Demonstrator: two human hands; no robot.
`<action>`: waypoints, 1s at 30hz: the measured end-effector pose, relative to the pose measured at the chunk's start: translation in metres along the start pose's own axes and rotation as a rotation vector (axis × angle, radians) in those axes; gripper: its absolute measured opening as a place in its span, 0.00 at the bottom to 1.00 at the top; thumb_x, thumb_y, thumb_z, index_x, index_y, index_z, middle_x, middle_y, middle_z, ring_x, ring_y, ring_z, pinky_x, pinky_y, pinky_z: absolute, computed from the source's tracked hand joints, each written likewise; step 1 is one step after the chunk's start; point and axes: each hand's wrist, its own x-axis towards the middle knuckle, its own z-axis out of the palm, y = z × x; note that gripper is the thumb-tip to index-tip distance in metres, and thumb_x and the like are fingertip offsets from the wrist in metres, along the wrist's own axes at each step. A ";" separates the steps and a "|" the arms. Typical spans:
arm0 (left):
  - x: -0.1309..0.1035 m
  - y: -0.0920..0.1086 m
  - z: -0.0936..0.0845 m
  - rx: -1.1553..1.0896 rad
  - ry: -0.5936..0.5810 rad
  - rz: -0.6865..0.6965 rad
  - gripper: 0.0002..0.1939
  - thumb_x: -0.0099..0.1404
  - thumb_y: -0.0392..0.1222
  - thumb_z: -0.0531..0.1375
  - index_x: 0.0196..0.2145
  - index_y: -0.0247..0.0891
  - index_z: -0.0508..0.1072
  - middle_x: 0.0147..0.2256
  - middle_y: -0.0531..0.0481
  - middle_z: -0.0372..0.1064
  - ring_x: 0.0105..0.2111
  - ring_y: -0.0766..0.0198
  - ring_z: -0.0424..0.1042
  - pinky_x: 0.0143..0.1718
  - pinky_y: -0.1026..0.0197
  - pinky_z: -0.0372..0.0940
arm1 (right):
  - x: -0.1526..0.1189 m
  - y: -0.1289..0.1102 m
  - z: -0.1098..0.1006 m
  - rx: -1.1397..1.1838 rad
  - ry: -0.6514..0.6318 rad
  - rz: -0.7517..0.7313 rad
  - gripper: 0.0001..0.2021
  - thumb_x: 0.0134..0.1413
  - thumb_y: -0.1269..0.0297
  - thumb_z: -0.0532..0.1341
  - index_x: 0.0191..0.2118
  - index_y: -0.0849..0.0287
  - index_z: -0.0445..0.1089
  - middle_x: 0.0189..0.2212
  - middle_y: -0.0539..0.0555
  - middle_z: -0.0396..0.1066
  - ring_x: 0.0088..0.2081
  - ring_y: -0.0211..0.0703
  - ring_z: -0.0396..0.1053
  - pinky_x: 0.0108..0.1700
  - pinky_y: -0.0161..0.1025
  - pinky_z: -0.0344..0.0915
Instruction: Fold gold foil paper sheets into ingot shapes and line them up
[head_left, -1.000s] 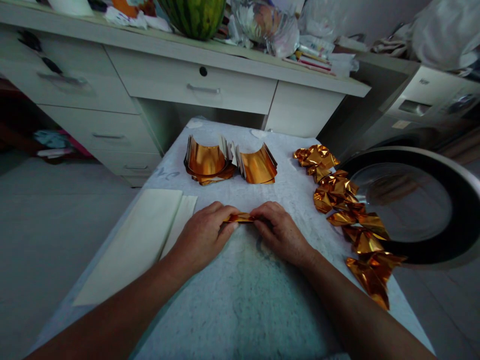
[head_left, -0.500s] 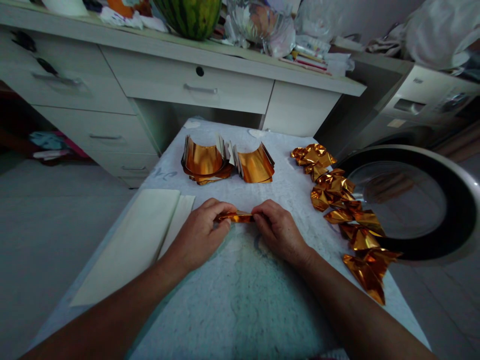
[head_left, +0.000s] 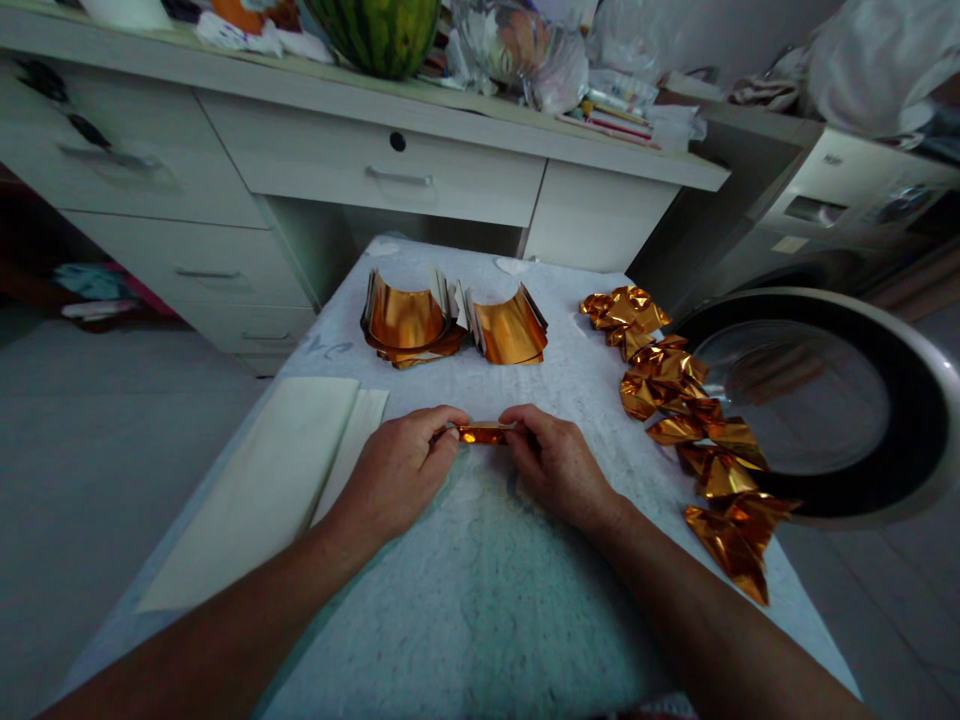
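Between my hands is a narrow folded strip of shiny copper-gold foil paper (head_left: 482, 434), held level just over the cloth-covered table (head_left: 480, 600). My left hand (head_left: 409, 462) pinches its left end between thumb and fingers. At the right end, my right hand (head_left: 559, 462) closes on it the same way; the fingertips partly hide both ends. Beyond the hands stand two curved stacks of foil sheets, a left stack (head_left: 409, 318) and a right stack (head_left: 511, 330). Folded foil pieces (head_left: 664, 375) lie in a row along the table's right side.
Folded off-white paper (head_left: 262, 480) lies left of my left arm. A white desk with drawers (head_left: 390, 175) stands behind the table, with a watermelon (head_left: 375, 35) on top. To the right, the round door (head_left: 810, 400) of a washing machine hangs open beside the table edge.
The strip between my hands has turned slightly, and its left end sits a little differently in my left fingers. Both hands keep their hold and have barely moved.
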 end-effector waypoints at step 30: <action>-0.003 0.002 0.007 0.160 0.056 0.113 0.18 0.70 0.39 0.47 0.44 0.36 0.76 0.40 0.45 0.77 0.40 0.56 0.76 0.44 0.53 0.69 | -0.003 -0.010 0.003 -0.024 -0.050 0.074 0.06 0.63 0.69 0.50 0.38 0.57 0.62 0.23 0.46 0.65 0.23 0.36 0.64 0.29 0.32 0.56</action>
